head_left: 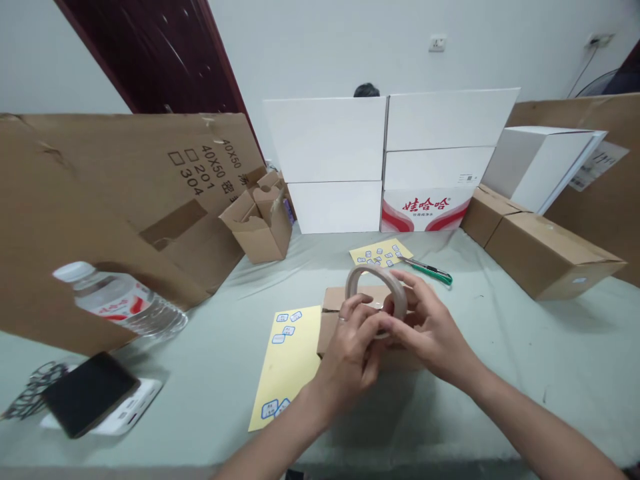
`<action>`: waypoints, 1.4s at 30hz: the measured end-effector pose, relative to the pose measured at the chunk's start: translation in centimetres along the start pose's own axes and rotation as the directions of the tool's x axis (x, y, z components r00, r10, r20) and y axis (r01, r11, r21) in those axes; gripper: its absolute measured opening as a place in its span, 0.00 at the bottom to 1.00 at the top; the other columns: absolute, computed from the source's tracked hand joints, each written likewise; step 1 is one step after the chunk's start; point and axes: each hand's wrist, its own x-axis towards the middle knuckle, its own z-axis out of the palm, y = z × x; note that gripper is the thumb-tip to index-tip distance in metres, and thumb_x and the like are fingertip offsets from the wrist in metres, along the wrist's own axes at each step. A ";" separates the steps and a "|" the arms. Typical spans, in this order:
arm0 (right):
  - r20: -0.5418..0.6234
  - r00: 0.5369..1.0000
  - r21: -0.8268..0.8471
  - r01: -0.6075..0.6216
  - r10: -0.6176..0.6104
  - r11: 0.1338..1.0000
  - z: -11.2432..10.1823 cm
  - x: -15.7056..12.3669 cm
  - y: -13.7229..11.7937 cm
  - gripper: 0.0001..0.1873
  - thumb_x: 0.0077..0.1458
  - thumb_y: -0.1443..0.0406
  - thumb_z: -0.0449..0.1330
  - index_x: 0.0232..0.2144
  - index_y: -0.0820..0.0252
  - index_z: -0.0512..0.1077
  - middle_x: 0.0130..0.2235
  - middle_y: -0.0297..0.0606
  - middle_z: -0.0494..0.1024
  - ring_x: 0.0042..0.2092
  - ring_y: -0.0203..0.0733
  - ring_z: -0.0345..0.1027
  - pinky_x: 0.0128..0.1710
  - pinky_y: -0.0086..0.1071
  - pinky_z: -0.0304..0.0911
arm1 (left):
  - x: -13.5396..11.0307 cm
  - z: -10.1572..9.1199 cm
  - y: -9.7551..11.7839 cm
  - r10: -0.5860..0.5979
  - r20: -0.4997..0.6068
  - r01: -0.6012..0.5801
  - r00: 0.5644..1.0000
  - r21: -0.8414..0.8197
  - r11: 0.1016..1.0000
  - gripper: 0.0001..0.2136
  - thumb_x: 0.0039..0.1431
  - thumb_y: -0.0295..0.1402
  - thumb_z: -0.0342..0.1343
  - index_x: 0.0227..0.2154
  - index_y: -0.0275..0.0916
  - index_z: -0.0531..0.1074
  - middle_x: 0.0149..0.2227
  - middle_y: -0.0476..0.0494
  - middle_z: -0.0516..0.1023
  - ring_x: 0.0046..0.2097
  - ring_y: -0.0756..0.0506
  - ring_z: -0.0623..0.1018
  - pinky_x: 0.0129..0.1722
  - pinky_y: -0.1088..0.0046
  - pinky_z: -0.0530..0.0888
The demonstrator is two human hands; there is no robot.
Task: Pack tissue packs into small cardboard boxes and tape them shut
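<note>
A roll of clear tape [356,277] is held upright between my two hands, above a small cardboard box [330,327]. My right hand [433,330] grips the roll's right side, with fingers at its rim and the thumb towards the middle. My left hand [353,343], a ring on one finger, is closed at the roll's lower front, its fingertips meeting the right thumb. Whether a loose tape end is pinched there is hidden. Both hands cover much of the box. A yellow sheet with blue-edged stickers [285,360] lies left of the box, partly beneath my left forearm.
Beyond the box lie another yellow sticker sheet [375,252] and a green utility knife [427,270]. White boxes [335,147] wall off the back; brown boxes [540,247] stand right. At left are a water bottle [125,303], a phone [90,393] and an open carton [263,230].
</note>
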 end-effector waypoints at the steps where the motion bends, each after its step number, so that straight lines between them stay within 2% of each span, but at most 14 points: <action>1: -0.025 1.000 0.055 -0.013 0.014 0.998 0.3 0.1 0.2 0.31 0.58 0.58 0.60 0.59 0.57 0.55 0.36 0.36 0.72 0.33 0.39 0.69 0.32 0.32 0.67 | -0.2 0.1 0.0 0.003 -0.015 -0.002 1.000 0.022 1.000 0.13 0.59 0.23 0.51 0.45 0.43 0.67 0.43 0.41 0.68 0.58 0.38 0.64 0.57 0.54 0.65; 3: -0.068 0.998 0.109 0.003 0.004 0.994 0.5 0.4 0.5 0.30 0.59 0.60 0.58 0.60 0.57 0.54 0.35 0.35 0.71 0.32 0.37 0.67 0.30 0.31 0.65 | -0.5 0.2 -0.1 -0.095 -0.152 0.088 0.984 -0.050 0.995 0.14 0.59 0.28 0.54 0.48 0.44 0.66 0.49 0.40 0.64 0.63 0.36 0.60 0.60 0.51 0.63; 5: -0.021 0.998 0.137 0.054 -0.051 0.989 0.1 0.5 0.5 0.30 0.60 0.62 0.57 0.62 0.55 0.52 0.35 0.34 0.71 0.33 0.37 0.66 0.31 0.31 0.64 | -0.7 -0.2 -0.3 -0.319 -0.278 0.246 0.906 -0.267 0.932 0.21 0.60 0.35 0.56 0.55 0.47 0.60 0.58 0.39 0.58 0.65 0.36 0.59 0.59 0.54 0.66; 7: 0.108 0.984 0.125 0.127 -0.141 0.984 -0.6 0.7 0.4 0.32 0.61 0.64 0.56 0.64 0.53 0.49 0.37 0.35 0.72 0.35 0.37 0.67 0.34 0.32 0.65 | -0.5 -0.9 -0.3 -0.528 -0.195 0.391 0.827 -0.476 0.788 0.25 0.61 0.40 0.56 0.59 0.47 0.55 0.61 0.38 0.59 0.62 0.38 0.66 0.55 0.60 0.71; 8: 0.176 0.967 0.095 0.168 -0.183 0.981 -1.0 0.8 0.3 0.33 0.61 0.65 0.56 0.64 0.52 0.49 0.38 0.35 0.72 0.36 0.38 0.67 0.36 0.33 0.65 | -0.4 -1.4 -0.3 -0.567 -0.086 0.445 0.819 -0.529 0.723 0.24 0.62 0.42 0.55 0.59 0.45 0.57 0.59 0.37 0.64 0.58 0.39 0.70 0.52 0.62 0.72; 10: 0.239 0.942 0.011 0.240 -0.236 0.971 -1.4 1.2 0.3 0.32 0.61 0.66 0.55 0.65 0.51 0.50 0.40 0.37 0.73 0.39 0.39 0.68 0.40 0.36 0.66 | -0.1 -2.3 -0.3 -0.522 0.126 0.498 0.844 -0.545 0.674 0.20 0.63 0.47 0.52 0.51 0.40 0.68 0.50 0.38 0.74 0.49 0.40 0.77 0.49 0.64 0.73; 11: 0.218 0.943 -0.024 0.262 -0.251 0.965 -1.5 1.4 0.3 0.31 0.61 0.67 0.54 0.64 0.50 0.52 0.41 0.37 0.73 0.40 0.39 0.68 0.41 0.36 0.66 | -0.1 -2.7 -0.3 -0.466 0.208 0.499 0.860 -0.529 0.686 0.19 0.63 0.49 0.51 0.46 0.38 0.71 0.46 0.38 0.77 0.47 0.40 0.78 0.49 0.64 0.73; 13: 0.085 0.962 -0.038 0.264 -0.260 0.964 -1.5 1.7 0.7 0.28 0.60 0.67 0.55 0.62 0.51 0.57 0.43 0.39 0.74 0.41 0.40 0.69 0.40 0.35 0.68 | -0.3 -3.4 -0.4 -0.362 0.324 0.480 0.874 -0.469 0.741 0.18 0.64 0.48 0.51 0.41 0.38 0.73 0.43 0.38 0.78 0.47 0.40 0.78 0.53 0.61 0.70; 15: -0.042 0.976 0.001 0.214 -0.214 0.977 -1.4 1.8 1.1 0.26 0.56 0.67 0.58 0.58 0.52 0.62 0.44 0.40 0.74 0.44 0.41 0.70 0.38 0.34 0.70 | -0.8 -3.6 -0.7 -0.316 0.363 0.452 0.877 -0.394 0.800 0.12 0.66 0.41 0.49 0.43 0.39 0.72 0.45 0.39 0.78 0.51 0.39 0.76 0.57 0.59 0.67; 19: -0.065 0.996 0.059 0.068 -0.064 0.996 -1.5 1.0 1.2 0.18 0.52 0.65 0.60 0.47 0.57 0.72 0.48 0.44 0.74 0.49 0.45 0.71 0.45 0.38 0.72 | -1.5 -3.2 -1.2 -0.204 0.284 0.286 0.937 -0.285 0.915 0.12 0.65 0.25 0.43 0.47 0.43 0.66 0.51 0.38 0.74 0.62 0.40 0.66 0.59 0.57 0.65; 24: -0.066 0.997 0.044 -0.030 0.032 0.999 -2.3 -0.5 0.1 0.17 0.56 0.59 0.61 0.46 0.59 0.74 0.47 0.45 0.77 0.44 0.45 0.74 0.44 0.41 0.73 | -1.5 -2.7 -1.2 -0.059 0.214 0.106 0.975 -0.212 0.971 0.14 0.63 0.20 0.42 0.43 0.45 0.65 0.47 0.42 0.74 0.64 0.41 0.63 0.60 0.57 0.64; 30: 0.011 1.000 0.182 -0.003 0.001 0.983 -2.8 -1.2 -0.7 0.14 0.58 0.60 0.61 0.46 0.57 0.75 0.47 0.42 0.80 0.49 0.45 0.74 0.50 0.40 0.70 | -1.9 -2.8 -1.3 -0.011 0.212 0.037 0.977 -0.120 0.992 0.14 0.62 0.18 0.42 0.41 0.44 0.64 0.48 0.41 0.73 0.66 0.41 0.60 0.61 0.56 0.62; 38: 0.074 0.991 0.345 -0.132 0.113 0.929 -3.4 -0.6 -0.2 0.13 0.48 0.61 0.70 0.37 0.59 0.77 0.39 0.38 0.81 0.40 0.39 0.75 0.41 0.32 0.71 | -1.9 -2.8 -1.2 0.041 0.199 -0.035 0.979 -0.035 0.999 0.14 0.61 0.17 0.41 0.41 0.42 0.65 0.50 0.39 0.74 0.67 0.41 0.59 0.60 0.56 0.65; 42: 0.158 0.971 0.406 -0.229 0.179 0.885 -3.8 -0.5 0.0 0.17 0.45 0.63 0.72 0.38 0.60 0.75 0.35 0.36 0.78 0.36 0.35 0.73 0.36 0.29 0.70 | -1.8 -3.0 -0.9 0.059 0.222 -0.061 0.973 0.001 0.998 0.14 0.62 0.18 0.42 0.40 0.42 0.65 0.50 0.39 0.75 0.67 0.40 0.59 0.61 0.52 0.65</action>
